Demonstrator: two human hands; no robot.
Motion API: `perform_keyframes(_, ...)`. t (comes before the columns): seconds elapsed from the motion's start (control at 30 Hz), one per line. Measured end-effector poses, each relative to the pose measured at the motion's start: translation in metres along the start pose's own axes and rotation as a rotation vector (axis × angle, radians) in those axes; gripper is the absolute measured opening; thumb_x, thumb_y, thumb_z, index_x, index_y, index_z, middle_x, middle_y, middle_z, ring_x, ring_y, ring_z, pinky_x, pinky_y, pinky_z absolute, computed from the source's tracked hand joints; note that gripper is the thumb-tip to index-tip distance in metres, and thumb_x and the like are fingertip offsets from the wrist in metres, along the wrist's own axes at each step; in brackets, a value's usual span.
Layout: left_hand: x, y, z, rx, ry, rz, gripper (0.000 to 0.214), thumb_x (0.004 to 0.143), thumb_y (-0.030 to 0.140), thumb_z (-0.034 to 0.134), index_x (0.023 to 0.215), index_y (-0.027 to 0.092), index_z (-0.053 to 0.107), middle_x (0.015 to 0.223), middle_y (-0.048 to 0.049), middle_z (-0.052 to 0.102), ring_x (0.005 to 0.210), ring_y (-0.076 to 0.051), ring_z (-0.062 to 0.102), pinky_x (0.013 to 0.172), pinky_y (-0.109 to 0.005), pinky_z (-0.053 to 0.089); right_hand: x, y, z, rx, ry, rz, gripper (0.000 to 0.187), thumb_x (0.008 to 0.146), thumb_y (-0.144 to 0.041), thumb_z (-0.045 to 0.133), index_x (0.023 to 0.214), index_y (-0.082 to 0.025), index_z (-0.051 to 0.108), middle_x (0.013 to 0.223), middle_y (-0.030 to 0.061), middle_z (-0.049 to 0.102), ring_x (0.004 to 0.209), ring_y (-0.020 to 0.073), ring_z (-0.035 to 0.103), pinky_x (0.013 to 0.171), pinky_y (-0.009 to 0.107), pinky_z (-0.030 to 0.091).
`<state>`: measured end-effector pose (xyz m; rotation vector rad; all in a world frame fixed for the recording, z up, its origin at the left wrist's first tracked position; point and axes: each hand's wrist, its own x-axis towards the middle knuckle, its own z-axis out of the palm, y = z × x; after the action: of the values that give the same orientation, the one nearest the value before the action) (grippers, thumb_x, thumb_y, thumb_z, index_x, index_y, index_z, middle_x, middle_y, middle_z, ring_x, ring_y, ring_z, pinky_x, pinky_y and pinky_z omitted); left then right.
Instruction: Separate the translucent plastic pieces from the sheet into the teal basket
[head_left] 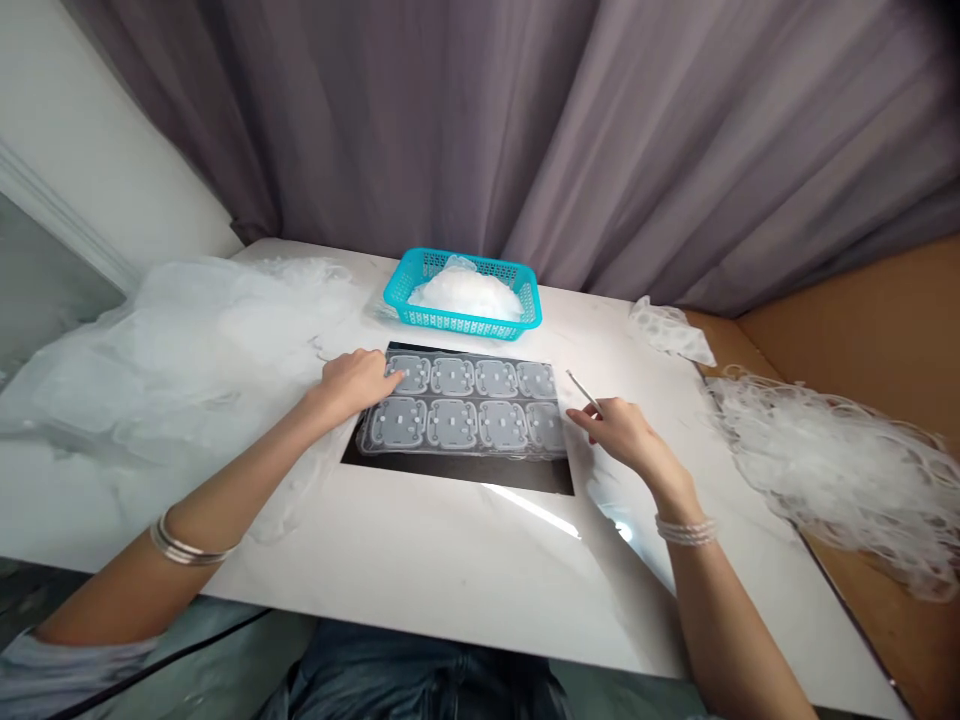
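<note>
A translucent moulded sheet (452,422) with two rows of rounded-square shapes lies on a black mat (450,470) in the middle of the table. My left hand (354,382) is at the sheet's upper left corner, its thumb resting on the sheet and its other fingers curled by the edge. To the right of the sheet, my right hand (619,428) is closed around a thin silvery rod-like tool (585,391), whose tip points up and left. Whether the tool is a tweezer or a pick cannot be made out.
Behind the mat stands a turquoise basket (465,325) holding a white heap (469,293). Piled translucent sheets (187,330) cover the table's left side. Stringy clear scraps (840,460) lie at the right, near a small white piece (671,330). A curtain (420,120) hangs behind.
</note>
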<state>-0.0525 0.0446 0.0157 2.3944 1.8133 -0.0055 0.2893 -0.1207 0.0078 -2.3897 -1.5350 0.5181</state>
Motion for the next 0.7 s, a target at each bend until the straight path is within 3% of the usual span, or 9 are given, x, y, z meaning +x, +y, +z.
perform_keyframes(0.2,-0.015,-0.002,0.020,-0.097,-0.022,0.002,0.044,0.084,0.045,0.056,0.114,0.014,0.060,0.099,-0.0156,0.073,0.093,-0.034,0.069,0.073,-0.037,0.049,0.003,0.006,0.011,0.017,-0.114,-0.013,0.029,0.081,-0.042,0.062,0.064,-0.018,0.064,0.059,0.0057,0.066,0.054,0.0161,0.057,0.052,0.028,0.037)
perform_keyframes(0.43,-0.018,-0.018,0.029,-0.282,-0.003,0.066,0.011,0.079,0.029,0.052,0.081,0.023,0.061,0.073,-0.0003,0.070,0.075,-0.021,0.067,0.065,-0.028,0.044,0.004,0.009,0.011,0.031,-0.119,-0.039,0.025,0.081,-0.034,0.058,0.060,-0.021,0.054,0.057,0.0021,0.061,0.053,0.0144,0.051,0.053,0.028,0.034)
perform_keyframes(0.7,-0.045,-0.024,0.020,-0.497,0.029,0.107,0.022,0.082,0.024,0.041,0.099,0.025,0.054,0.063,0.0064,0.057,0.062,-0.015,0.065,0.063,-0.023,0.046,0.000,-0.003,0.000,0.116,-0.031,-0.074,0.020,0.083,-0.037,0.053,0.071,-0.021,0.054,0.063,0.0005,0.058,0.058,0.0147,0.047,0.056,0.027,0.034)
